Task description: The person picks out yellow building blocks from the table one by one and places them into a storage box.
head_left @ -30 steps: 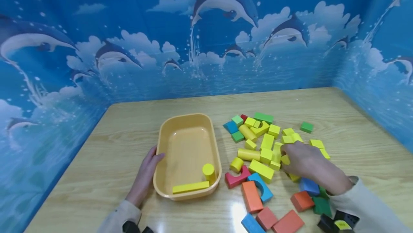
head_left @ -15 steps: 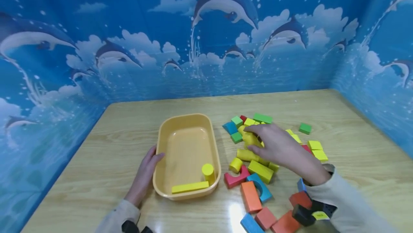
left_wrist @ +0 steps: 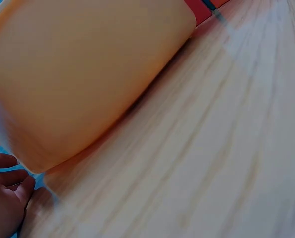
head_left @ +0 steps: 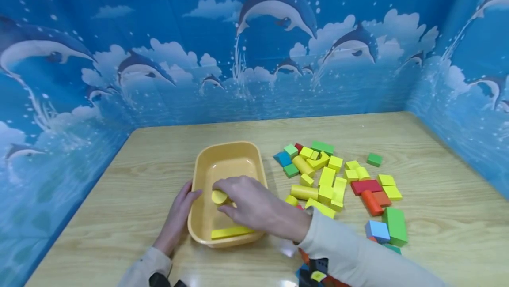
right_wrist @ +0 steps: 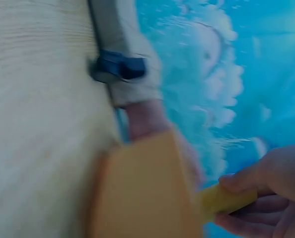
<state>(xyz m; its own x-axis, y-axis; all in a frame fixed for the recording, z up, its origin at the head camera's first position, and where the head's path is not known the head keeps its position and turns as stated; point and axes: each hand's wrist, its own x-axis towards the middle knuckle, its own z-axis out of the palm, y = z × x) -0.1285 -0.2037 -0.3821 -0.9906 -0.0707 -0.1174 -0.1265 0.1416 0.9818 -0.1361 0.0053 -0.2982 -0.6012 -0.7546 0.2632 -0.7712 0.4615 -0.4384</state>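
Note:
My left hand (head_left: 178, 214) holds the left side of a tan plastic basin (head_left: 228, 145), thumb over its rim. In the left wrist view, the fingers (left_wrist: 18, 178) lie against the basin's outer wall. My right hand (head_left: 252, 203) is over the basin, pinching a yellow cylinder block (head_left: 218, 197) between thumb and fingers; the right wrist view shows the cylinder too, blurred. A long yellow block (head_left: 230, 232) lies along the near end of the basin. The upright yellow cylinder seen there earlier is hidden behind the right hand.
Right of the basin, many blocks lie scattered on the wooden table (head_left: 99, 216): mostly yellow ones (head_left: 327, 176), with a green block (head_left: 395, 226), a blue block (head_left: 377, 231) and a red cylinder (head_left: 371, 202) at the right. A blue dolphin-print curtain (head_left: 254, 88) surrounds the table.
My right hand has swept left from the yellow blocks to above the basin, carrying the yellow cylinder. The left hand and basin have stayed in place.

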